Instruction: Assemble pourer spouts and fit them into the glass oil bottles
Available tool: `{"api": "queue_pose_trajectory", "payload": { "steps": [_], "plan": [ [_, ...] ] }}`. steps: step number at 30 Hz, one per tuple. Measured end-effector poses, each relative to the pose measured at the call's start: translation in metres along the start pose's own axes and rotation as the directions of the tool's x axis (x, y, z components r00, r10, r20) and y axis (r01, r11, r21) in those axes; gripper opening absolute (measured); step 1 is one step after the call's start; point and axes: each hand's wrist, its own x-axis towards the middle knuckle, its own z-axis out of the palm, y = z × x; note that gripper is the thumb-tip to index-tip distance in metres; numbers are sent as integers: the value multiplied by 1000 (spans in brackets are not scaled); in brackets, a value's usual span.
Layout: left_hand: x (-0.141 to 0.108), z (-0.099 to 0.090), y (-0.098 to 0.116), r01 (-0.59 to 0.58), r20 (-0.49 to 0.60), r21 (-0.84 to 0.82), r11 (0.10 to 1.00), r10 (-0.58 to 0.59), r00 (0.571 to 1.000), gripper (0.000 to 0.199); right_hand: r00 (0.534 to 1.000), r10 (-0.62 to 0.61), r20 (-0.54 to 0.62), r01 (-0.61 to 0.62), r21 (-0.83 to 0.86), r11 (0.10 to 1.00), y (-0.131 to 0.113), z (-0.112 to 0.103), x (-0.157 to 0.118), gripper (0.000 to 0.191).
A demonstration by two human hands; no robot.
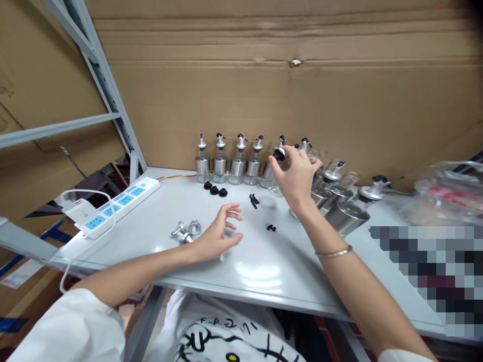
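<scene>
Pinched between thumb and fingertips of my right hand is a pour spout, silver with a black stopper end, held up in front of the glass bottles. My left hand hovers palm inward over the table, fingers apart and holding nothing. Closest to it lie silver metal spout parts, partly behind the wrist. Several black rubber stoppers rest near the bottle row. Thin black levers and small black pieces lie between my hands.
Oil bottles with steel sleeves and spouts line the back; more bottles stand at the right, partly behind my arm. A power strip with a white cable lies left. Clear plastic bags sit right. Cardboard forms the back wall.
</scene>
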Motion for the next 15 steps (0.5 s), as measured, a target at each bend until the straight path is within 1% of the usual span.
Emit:
{"api": "queue_pose_trajectory", "payload": {
  "steps": [2, 4, 6, 8, 9, 10, 12, 13, 14, 15],
  "plan": [
    [1, 1, -3, 12, -18, -32, 999, -13, 1000, 72, 997, -79, -27, 81, 82, 993, -18, -19, -12, 26],
    [2, 2, -6, 23, 0, -69, 997, -23, 1000, 86, 989, -134, -57, 142, 161, 977, -36, -36, -28, 24],
    [2, 4, -9, 25, 39, -104, 994, -21, 999, 101, 977, -205, -64, 215, 245, 945, -51, -47, -46, 21],
    [2, 6, -10, 4, 51, -107, 994, 1, 999, 107, 957, -288, -44, 286, 334, 898, -62, -54, -62, 20],
    [1, 8, -10, -13, 46, -85, 996, 17, 999, 105, 946, -322, -27, 308, 374, 875, -67, -55, -69, 21],
    [1, 9, -10, -35, 45, -53, 998, 37, 998, 99, 936, -351, -18, 328, 409, 851, -72, -56, -75, 21],
    [0, 12, -8, -94, 76, 5, 996, 93, 993, 73, 908, -418, -10, 375, 460, 805, -79, -56, -83, 22],
    [0, 12, -7, -128, 109, 18, 992, 126, 986, 58, 894, -447, -11, 397, 480, 782, -81, -57, -86, 24],
    [-1, 13, -6, -155, 147, 19, 988, 151, 978, 48, 884, -468, -15, 414, 492, 766, -83, -59, -87, 25],
    [-1, 13, -5, -162, 175, 18, 987, 157, 972, 44, 877, -480, -24, 428, 494, 757, -85, -61, -88, 27]
  ]
}}
